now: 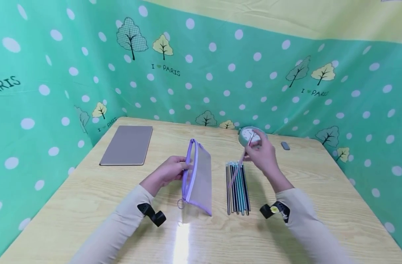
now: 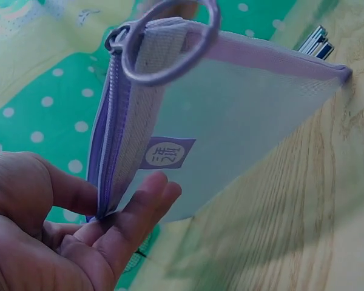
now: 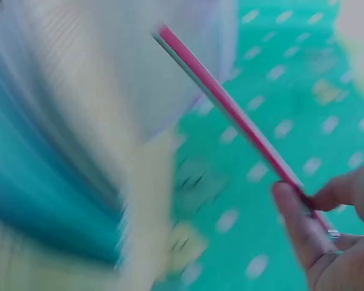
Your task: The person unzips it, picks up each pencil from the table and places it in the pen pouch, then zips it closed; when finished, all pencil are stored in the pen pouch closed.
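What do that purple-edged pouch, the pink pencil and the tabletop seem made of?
Pouch: probably matte, fabric-trimmed synthetic mesh; it looks hazy and finely woven. Pencil: perhaps painted wood or plastic, from its smooth pink coat. Tabletop: wood or wood-look laminate, fairly glossy, given its grain and bright reflection.

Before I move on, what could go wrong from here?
The right hand pinches the pink pencil near one end, so its long free part could swing or slip. The zipper of the pouch faces the left hand, away from that pencil, which might bump the pouch's side. In the head view the pencil crosses the loose pencils; a dip could roll them.
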`<state>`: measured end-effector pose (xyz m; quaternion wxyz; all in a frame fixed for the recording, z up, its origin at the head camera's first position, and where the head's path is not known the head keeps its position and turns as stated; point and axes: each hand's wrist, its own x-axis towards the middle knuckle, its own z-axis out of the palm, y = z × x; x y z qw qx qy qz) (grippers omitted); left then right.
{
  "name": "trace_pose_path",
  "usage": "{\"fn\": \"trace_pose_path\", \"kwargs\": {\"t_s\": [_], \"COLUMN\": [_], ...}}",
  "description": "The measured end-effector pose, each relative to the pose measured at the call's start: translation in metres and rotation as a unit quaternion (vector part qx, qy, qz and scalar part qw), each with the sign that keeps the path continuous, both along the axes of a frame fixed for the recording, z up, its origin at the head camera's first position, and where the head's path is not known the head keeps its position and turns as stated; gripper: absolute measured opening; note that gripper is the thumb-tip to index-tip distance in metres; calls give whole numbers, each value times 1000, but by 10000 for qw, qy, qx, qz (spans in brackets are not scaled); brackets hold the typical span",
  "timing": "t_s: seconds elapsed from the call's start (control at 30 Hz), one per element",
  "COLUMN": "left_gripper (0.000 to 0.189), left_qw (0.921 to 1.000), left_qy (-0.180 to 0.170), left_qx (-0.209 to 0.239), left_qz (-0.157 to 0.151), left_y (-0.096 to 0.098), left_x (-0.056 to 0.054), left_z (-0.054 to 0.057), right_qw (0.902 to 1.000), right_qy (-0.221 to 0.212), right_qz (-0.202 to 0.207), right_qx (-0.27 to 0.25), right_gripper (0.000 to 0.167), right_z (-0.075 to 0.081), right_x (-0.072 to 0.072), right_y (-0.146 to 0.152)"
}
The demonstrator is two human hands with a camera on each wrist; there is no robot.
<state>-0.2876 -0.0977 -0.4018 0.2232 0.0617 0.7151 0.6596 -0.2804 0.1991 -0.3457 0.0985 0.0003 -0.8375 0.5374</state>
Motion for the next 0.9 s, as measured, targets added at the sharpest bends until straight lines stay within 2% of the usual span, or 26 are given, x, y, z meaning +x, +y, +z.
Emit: {"fn": "trace_pose_path", "kwargs": {"t_s": [0.07, 0.13, 0.2, 0.3, 0.4, 0.57, 0.67, 0.73, 0.9], "left_gripper": [35, 34, 32, 30, 28, 29, 32, 36, 41], "left_qw": [10000, 9999, 9998, 9997, 9996, 9995, 9993, 9990, 9977], "left_qy": [74, 140, 175, 227, 277, 309, 324, 352, 501], "left_qx": [-7, -8, -16, -8, -38, -68, -133, -204, -413], "left_qz": [-22, -67, -68, -25, 16, 57, 151, 196, 217], "left_y": [-1, -1, 1, 3, 4, 11, 10, 7, -1], "left_x": [2, 4, 5, 6, 7, 7, 7, 8, 8], "left_z": [2, 3, 4, 5, 4, 8, 10, 10, 9], "right_qw": [9947, 9806, 9632, 9426, 9353, 9345, 9401, 9436, 9435], "right_qy": [737, 1520, 2220, 2936, 3304, 3423, 3203, 2996, 2511], "right_qz": [19, 102, 213, 380, 554, 909, 1165, 1290, 1403], "right_qx": [-719, -1236, -1499, -1544, -1136, -355, 92, 571, 1646], "right_gripper": [72, 72, 72, 72, 70, 68, 68, 67, 66], "right_z": [8, 11, 11, 4, -5, -9, -9, -8, -7], "right_x": [6, 13, 19, 26, 30, 32, 31, 30, 29], "right_y": [-25, -49, -70, -92, -104, -98, -92, -88, -80]}}
